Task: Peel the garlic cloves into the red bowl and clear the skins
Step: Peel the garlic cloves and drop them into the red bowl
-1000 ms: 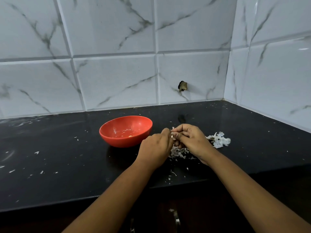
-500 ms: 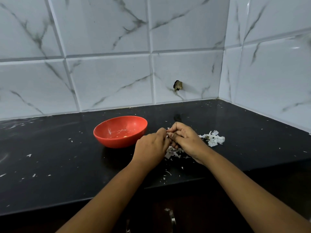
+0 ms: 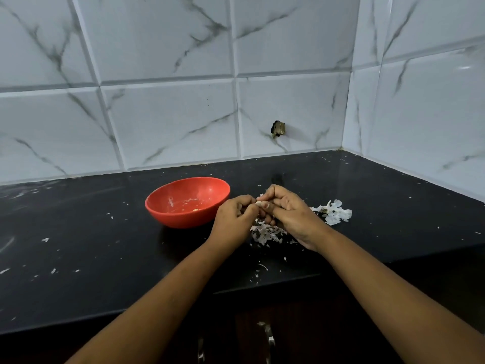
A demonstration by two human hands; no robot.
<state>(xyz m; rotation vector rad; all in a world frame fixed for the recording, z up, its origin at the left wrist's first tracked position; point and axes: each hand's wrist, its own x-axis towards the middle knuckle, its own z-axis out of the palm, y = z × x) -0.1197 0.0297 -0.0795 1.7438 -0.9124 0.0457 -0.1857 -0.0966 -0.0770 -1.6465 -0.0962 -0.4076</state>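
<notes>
Your left hand [image 3: 236, 214] and right hand [image 3: 288, 211] both pinch the garlic clove [image 3: 259, 203], just right of the red bowl [image 3: 183, 219], above the skins [image 3: 265, 232] on the counter [image 3: 91, 245].

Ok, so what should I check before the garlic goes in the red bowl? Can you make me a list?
1. Grip on the garlic clove: ok, the left hand and right hand both pinch it.
2. Clove fully peeled: cannot tell, fingers hide most of it.
3. Is the red bowl upright and open: ok, it stands just left of the hands.
4. Path to the bowl: ok, nothing lies between the left hand and the bowl.
5. Skins cleared: not ok, one pile of skins lies under the hands, a second pile lies right of them, and scraps dot the countertop.
</notes>
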